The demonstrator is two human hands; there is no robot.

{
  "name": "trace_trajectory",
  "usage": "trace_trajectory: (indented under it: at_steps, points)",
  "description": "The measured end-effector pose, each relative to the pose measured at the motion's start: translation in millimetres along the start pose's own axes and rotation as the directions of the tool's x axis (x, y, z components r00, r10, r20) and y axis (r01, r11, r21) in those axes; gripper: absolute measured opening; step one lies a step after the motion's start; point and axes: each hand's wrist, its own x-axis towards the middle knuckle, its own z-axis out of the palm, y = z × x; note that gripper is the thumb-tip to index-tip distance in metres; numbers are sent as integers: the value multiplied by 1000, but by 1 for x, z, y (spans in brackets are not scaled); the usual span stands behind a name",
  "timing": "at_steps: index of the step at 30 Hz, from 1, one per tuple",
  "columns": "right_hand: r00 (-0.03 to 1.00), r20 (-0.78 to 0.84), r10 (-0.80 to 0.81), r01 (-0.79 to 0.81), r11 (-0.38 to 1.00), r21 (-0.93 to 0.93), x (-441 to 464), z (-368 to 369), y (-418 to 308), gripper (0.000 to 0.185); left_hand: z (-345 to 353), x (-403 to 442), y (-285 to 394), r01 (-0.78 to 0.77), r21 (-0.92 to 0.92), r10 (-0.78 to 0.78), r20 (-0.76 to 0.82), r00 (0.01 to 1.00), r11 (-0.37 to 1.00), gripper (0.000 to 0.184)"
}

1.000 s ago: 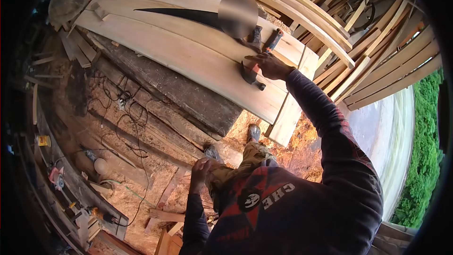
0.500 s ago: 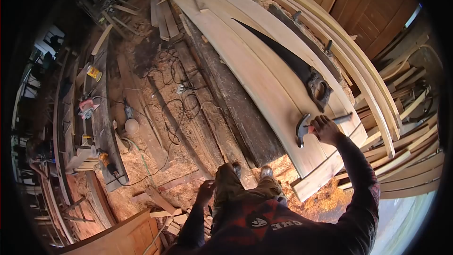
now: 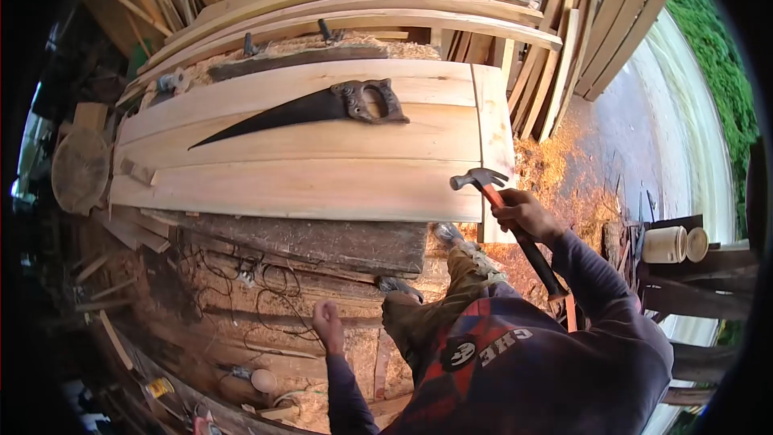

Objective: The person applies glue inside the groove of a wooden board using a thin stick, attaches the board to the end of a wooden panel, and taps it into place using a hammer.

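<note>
A claw hammer with a red and black handle is in my right hand, fingers wrapped round the handle near the head. Its head is over the right end of the joined pale boards. My left hand hangs over the floor below the bench, its fingers curled together; whether anything is in them is too small to tell. A hand saw with a dark blade lies flat on the boards, handle to the right. A small wood block rests at their left end.
Long curved strips lie behind the boards. More planks lean at the back right. Cables and shavings cover the floor at the lower left. A white bucket stands at the right. A round wooden piece is at the far left.
My right hand has lifted the hammer off the boards and drawn it toward my body, its head now up. The view has turned. My left hand has moved off my knee.
</note>
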Motion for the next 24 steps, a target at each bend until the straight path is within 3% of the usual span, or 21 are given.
trace_trajectory:
  at_steps: [2,3,4,5,6,8,11,12,13,15,16,18,19,20,22,24]
  points:
    - [982,-133,135,-107,974,200,-42,-25,-17,38,13,78,79,-167,20,167,8,986,986,41]
    - [965,-222,137,-27,898,438,-44,-40,7,34,33,109,131,-216,-37,216,21,976,976,40]
    - [980,-115,165,-62,794,605,-47,-64,24,26,52,143,169,-347,63,339,108,934,936,39]
    - [960,-191,206,-61,817,573,-45,-78,37,20,81,171,200,-463,55,450,157,879,885,38]
    - [934,-262,242,-67,841,537,-41,-91,47,15,120,184,245,-519,-96,527,190,828,849,36]
    - [885,-406,226,-109,950,291,-22,-114,72,13,199,211,313,-676,-57,660,290,693,735,37]
    - [853,-489,184,71,886,457,26,-147,83,12,320,260,386,-881,28,822,346,453,473,39]
    - [845,-502,184,144,826,545,50,-155,82,11,362,287,397,-898,96,845,309,437,429,40]
    - [837,-522,166,226,764,605,74,-158,80,10,401,317,400,-905,168,858,290,424,390,42]
    - [801,-582,143,284,763,580,112,-155,66,12,462,373,388,-847,450,874,242,421,283,46]
    - [788,-599,141,288,776,561,126,-154,61,13,473,374,388,-834,462,855,256,451,301,46]
    - [880,-465,98,148,873,464,134,-153,45,14,487,376,392,-673,632,581,401,709,386,47]
    - [901,-426,83,93,922,377,132,-151,32,15,489,377,386,-700,621,669,356,652,353,49]
    - [906,-406,118,50,924,379,129,-156,34,15,489,374,379,-683,630,636,364,680,369,49]
    - [865,-484,132,126,877,464,133,-171,34,14,493,382,380,-708,626,717,323,617,327,46]
    - [824,-549,138,194,842,503,146,-175,37,13,493,382,381,-698,633,720,307,622,334,44]
